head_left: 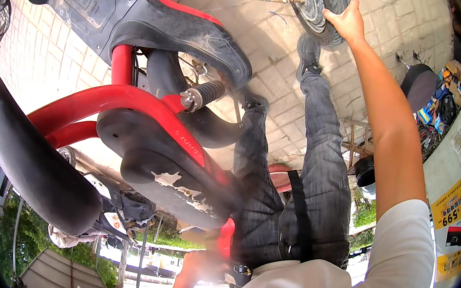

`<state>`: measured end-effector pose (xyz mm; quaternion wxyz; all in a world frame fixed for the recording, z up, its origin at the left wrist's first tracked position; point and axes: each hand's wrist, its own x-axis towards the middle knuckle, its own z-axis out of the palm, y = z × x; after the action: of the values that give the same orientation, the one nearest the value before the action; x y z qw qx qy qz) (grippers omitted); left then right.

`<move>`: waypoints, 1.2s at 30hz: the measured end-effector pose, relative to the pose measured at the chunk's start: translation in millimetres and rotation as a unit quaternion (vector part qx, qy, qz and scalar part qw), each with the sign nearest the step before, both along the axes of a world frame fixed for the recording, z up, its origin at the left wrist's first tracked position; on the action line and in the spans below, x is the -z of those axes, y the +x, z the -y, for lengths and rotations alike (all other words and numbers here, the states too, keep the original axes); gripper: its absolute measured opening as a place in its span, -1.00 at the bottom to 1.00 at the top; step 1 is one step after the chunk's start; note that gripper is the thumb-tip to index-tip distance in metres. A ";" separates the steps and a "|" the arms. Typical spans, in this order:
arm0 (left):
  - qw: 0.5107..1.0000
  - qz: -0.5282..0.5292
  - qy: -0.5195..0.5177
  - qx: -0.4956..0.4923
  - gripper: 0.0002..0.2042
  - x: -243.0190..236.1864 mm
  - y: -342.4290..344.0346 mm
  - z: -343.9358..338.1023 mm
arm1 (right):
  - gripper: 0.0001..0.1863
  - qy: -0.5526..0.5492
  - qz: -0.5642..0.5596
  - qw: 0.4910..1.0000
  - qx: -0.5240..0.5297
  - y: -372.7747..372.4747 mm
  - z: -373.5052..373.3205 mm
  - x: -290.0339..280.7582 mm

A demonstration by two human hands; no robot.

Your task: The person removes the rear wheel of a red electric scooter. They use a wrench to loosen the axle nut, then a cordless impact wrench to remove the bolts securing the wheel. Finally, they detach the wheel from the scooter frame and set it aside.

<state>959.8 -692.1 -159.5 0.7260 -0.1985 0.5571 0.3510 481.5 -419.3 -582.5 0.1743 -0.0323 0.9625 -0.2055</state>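
Note:
At the upper right my right hand (348,22) grips the black tyre of a wheel (313,8), thumb on the side facing the hub and fingers over the tread. A short axle sticks out of the hub, and a thin cable runs left from it toward the scooter. The red and black electric scooter (149,109) fills the left side, its black coil-spring shock absorber (204,95) exposed beside a curved black mudguard (209,127). My left hand (202,266) is low in the middle, near the scooter's red end; blur hides its fingers.
The scooter's black saddle (180,186) has a torn, peeling cover, and a second long black pad (35,161) lies left of it. A red stool (280,177) shows behind my legs. Tools and packets (446,100) are heaped at right beside a pale board with yellow signs (454,198).

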 end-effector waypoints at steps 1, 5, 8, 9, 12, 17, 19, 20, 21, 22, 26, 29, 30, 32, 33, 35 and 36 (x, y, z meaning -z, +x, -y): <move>1.000 0.009 0.000 -0.007 -0.38 1.5 1.7 0.1 | 0.00 -0.010 -0.003 1.000 -0.002 2.2 -0.5 0.8; 0.998 -0.006 -0.023 -0.061 -0.36 4.2 3.0 3.6 | 0.01 -0.012 0.013 1.000 0.009 8.4 -1.9 -1.3; 0.997 0.014 -0.048 -0.055 -0.38 -1.2 -5.9 6.2 | 0.01 0.012 0.029 0.999 0.012 7.4 0.5 -5.9; 0.997 0.001 -0.065 -0.042 -0.37 -4.3 -10.5 6.0 | 0.01 0.014 0.041 0.999 0.023 6.0 2.0 -7.0; 0.985 -0.042 -0.143 -0.088 -0.41 -17.9 -27.4 -5.4 | -0.02 0.006 0.035 0.999 0.031 -1.2 6.4 -8.2; 0.919 -0.139 -0.331 -0.160 -0.40 -33.2 -54.9 -52.8 | -0.07 -0.015 0.058 0.998 0.020 -21.5 12.1 -10.6; 0.889 -0.168 -0.366 -0.218 -0.48 -37.2 -61.9 -73.8 | -0.07 -0.019 0.065 0.998 0.010 -30.2 18.2 -17.7; 0.879 -0.188 -0.378 -0.222 -0.49 -39.5 -64.4 -84.2 | -0.07 -0.004 0.082 0.997 0.013 -36.1 22.6 -23.1; 0.869 -0.210 -0.389 -0.222 -0.50 -42.6 -66.5 -93.8 | -0.08 0.014 0.102 0.995 0.015 -41.2 27.8 -29.6; 0.868 -0.209 -0.390 -0.223 -0.52 -45.8 -67.9 -100.5 | -0.08 0.041 0.124 0.991 0.018 -45.4 35.2 -36.5; 0.828 -0.242 -0.428 -0.269 -0.54 -52.1 -71.6 -125.7 | -0.06 0.093 0.142 0.986 -0.002 -51.7 70.3 -63.4; 0.804 -0.261 -0.451 -0.288 -0.61 -51.5 -71.1 -135.6 | -0.06 0.083 0.158 0.984 -0.018 -39.0 85.4 -77.1; 0.794 -0.259 -0.464 -0.297 -0.64 -52.4 -69.4 -137.2 | -0.08 0.090 0.163 0.982 -0.012 -32.6 89.5 -78.5; 0.770 -0.246 -0.491 -0.324 -0.68 -52.9 -63.3 -135.7 | -0.10 0.079 0.170 0.982 -0.013 -15.6 98.3 -76.4; 0.755 -0.239 -0.512 -0.332 -0.68 -53.3 -58.9 -133.4 | -0.10 0.072 0.174 0.982 -0.011 -5.0 102.1 -73.8; 0.731 -0.234 -0.539 -0.347 -0.66 -55.4 -48.1 -128.6 | -0.09 0.058 0.218 0.974 -0.001 13.8 116.2 -63.0; 0.726 -0.228 -0.553 -0.339 -0.67 -56.1 -42.6 -127.5 | -0.11 0.092 0.198 0.976 -0.011 30.2 127.8 -56.3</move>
<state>917.2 -564.6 -103.3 0.1713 -0.6542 0.6970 0.2384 511.7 -547.1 -526.2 0.3659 0.0145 0.9232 -0.1167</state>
